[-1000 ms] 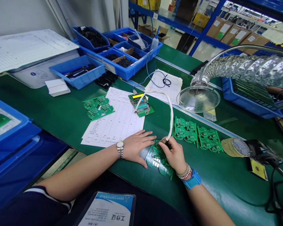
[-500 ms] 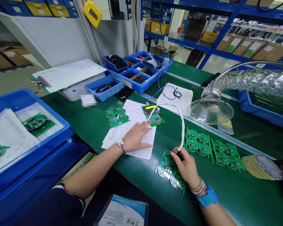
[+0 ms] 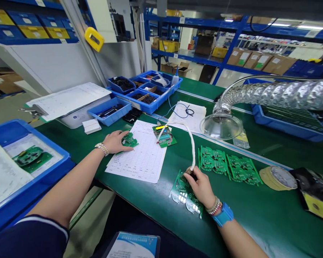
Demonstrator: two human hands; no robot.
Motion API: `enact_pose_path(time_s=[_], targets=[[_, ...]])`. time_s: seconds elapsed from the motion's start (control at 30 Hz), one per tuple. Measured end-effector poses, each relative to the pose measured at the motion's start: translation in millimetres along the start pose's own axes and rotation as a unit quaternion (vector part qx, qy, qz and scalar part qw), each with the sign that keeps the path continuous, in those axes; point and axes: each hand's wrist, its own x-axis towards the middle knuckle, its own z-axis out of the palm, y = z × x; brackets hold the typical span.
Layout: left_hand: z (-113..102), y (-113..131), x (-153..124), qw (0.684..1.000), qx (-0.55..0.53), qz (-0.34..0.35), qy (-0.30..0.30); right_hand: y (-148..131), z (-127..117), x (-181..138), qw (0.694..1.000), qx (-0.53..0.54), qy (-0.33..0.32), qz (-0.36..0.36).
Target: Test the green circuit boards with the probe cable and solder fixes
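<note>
My left hand (image 3: 115,142) is closed around the edge of a small green circuit board (image 3: 129,140) at the left of a printed sheet (image 3: 144,166). Its fingers lie behind the board and the thumb in front. My right hand (image 3: 201,188) pinches the brown end piece (image 3: 188,172) of a white sleeved cable (image 3: 193,147). That end piece rests over a green circuit board panel (image 3: 183,195) near the table's front edge; its contact with the panel is hidden. The cable arches back to a board with a lit yellow display (image 3: 165,138).
Two more green panels (image 3: 214,160) lie to the right, beside a roll of tape (image 3: 277,178). A clear extraction hood (image 3: 221,127) hangs on a silver duct. Blue parts bins (image 3: 153,107) stand at the back, a small blue tray (image 3: 110,116) before them, and a large blue crate (image 3: 61,163) at left.
My left hand has moved left from over the sheet and taken hold of the small board. The right hand keeps the cable end on the panel. The view has shifted.
</note>
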Motion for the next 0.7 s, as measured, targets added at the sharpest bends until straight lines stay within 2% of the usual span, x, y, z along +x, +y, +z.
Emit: enact_pose_path(time_s=[0.1,0.2,0.27,0.3,0.37,0.5,0.6,0.7], targets=[[-9,30,-3,0.999,0.009,0.043,0.015,-3,1,1,1.0,0.0,0.0,-0.01],[-7,84,1,0.986,-0.006,0.169,0.008,-4,1,3,1.0,0.0,0.008,-0.014],[0,125,13,0.959,-0.032,0.283,-0.006,-4,2,3,1.0,-0.005,0.015,-0.015],[4,145,23,0.948,-0.053,0.315,-0.008,-4,2,3,1.0,-0.007,0.017,-0.016],[11,179,47,0.942,-0.105,0.318,-0.009,-4,3,3,1.0,-0.008,0.02,-0.019],[19,232,89,0.939,-0.132,0.317,-0.01,-4,3,2,0.999,-0.002,0.024,-0.023],[27,262,103,0.929,-0.145,0.34,-0.02,-3,4,2,1.0,-0.001,0.019,-0.02],[36,280,105,0.917,-0.147,0.369,-0.038,-1,5,2,1.0,-0.006,0.013,-0.019]])
